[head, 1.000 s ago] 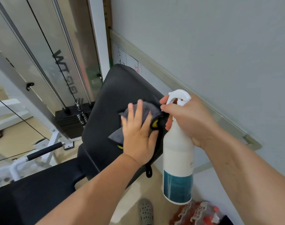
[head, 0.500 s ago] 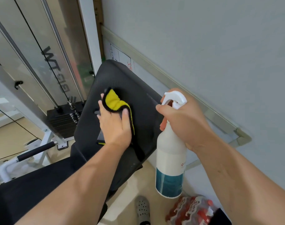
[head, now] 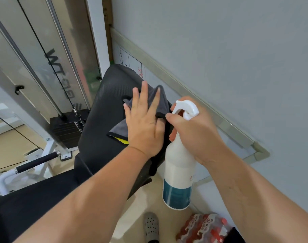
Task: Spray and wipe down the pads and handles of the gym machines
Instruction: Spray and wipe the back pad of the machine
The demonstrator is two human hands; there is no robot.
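Observation:
A black textured back pad (head: 104,109) of a gym machine leans up toward the grey wall. My left hand (head: 144,120) presses flat, fingers spread, on a grey cloth with a yellow underside (head: 119,128) against the pad's right part. My right hand (head: 195,127) grips the neck of a white spray bottle with a teal band (head: 177,178), held upright just right of the pad, its trigger head near my left hand. The black seat pad (head: 32,200) runs toward the lower left.
A weight stack (head: 65,127) with cable and guide rods stands behind the pad on the left. A white frame with a black-gripped handle (head: 37,161) lies lower left. A grey wall rail (head: 193,102) runs at right. A pack of bottles (head: 202,228) and a grey shoe (head: 151,227) are on the floor.
My left hand has swept the cloth from the pad's left-middle back to its right side, the grey face now up. The bottle stays nearly where it was.

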